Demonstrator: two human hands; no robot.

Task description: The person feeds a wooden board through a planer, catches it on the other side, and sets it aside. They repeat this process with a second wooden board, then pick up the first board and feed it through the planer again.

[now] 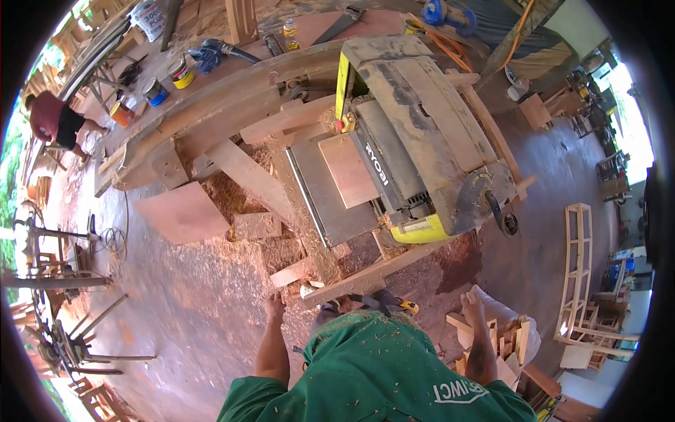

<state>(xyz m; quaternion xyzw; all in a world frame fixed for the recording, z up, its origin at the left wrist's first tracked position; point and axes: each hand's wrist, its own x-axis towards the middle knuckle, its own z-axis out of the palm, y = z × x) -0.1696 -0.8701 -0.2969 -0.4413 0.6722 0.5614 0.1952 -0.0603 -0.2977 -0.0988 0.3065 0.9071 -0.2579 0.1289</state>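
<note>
A dusty Ryobi thickness planer (422, 119) stands before me, with a flat wooden board (341, 165) lying on its metal infeed table (316, 190) and reaching under the machine. My left hand (275, 307) is held low on the near side of the bench, loosely bent and with nothing visible in it. My right hand (473, 308) is out to the right, beside a clear plastic bag (531, 337) and several wood offcuts (520, 341). Its fingers are slightly curled, with no object seen in them. Both hands are apart from the planer and the board.
Another board (184, 213) lies at the left among wood shavings. Paint cans (153, 91), a blue power tool (207, 55) and a handsaw (337, 27) are beyond the bench beam (211, 105). Another person (56, 123) is at far left. A wooden frame (578, 271) stands right.
</note>
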